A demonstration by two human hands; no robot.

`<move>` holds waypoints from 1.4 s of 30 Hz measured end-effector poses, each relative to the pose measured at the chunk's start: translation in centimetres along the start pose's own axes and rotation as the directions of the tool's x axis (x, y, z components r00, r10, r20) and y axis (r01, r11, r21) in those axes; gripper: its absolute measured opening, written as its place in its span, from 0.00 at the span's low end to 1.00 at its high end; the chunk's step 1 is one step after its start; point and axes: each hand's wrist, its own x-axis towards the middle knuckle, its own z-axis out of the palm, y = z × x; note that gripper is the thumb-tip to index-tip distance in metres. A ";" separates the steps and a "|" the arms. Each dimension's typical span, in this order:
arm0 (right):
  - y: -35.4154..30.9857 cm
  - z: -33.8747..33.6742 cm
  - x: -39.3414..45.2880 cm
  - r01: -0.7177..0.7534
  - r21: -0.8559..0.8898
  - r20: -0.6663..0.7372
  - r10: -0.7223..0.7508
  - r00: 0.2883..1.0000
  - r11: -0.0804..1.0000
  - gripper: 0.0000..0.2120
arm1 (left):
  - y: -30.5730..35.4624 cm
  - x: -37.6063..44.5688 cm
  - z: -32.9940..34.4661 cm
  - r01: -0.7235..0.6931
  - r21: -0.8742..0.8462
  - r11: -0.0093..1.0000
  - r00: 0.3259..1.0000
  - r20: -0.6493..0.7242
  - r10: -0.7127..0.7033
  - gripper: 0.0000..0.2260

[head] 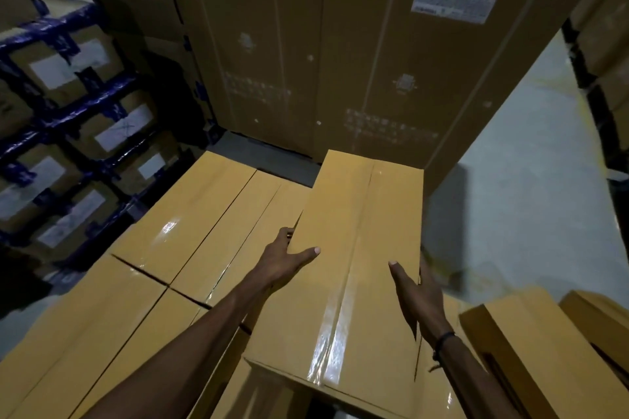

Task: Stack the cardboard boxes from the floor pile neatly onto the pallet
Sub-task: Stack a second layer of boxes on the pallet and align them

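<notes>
A long tan cardboard box (354,241), taped down its middle, lies lengthwise in front of me, raised above a layer of matching boxes (190,235). My left hand (289,257) grips its left side, thumb on top and fingers along the edge. My right hand (413,296) presses its right side, thumb on top. The stacked layer spreads to the left and below, its glossy tape catching light. The pallet under the boxes is hidden.
More tan boxes (531,343) lie loosely at the lower right. Tall brown cartons (340,54) form a wall ahead. Shelved boxes wrapped in blue tape (78,105) fill the left. Pale floor (531,187) opens to the right.
</notes>
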 end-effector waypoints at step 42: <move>24.8 19.8 17.3 -0.093 -0.010 0.014 0.093 0.996 0.996 0.36 | -26.8 24.7 6.4 0.004 0.271 0.963 0.999 -0.036 0.006 0.46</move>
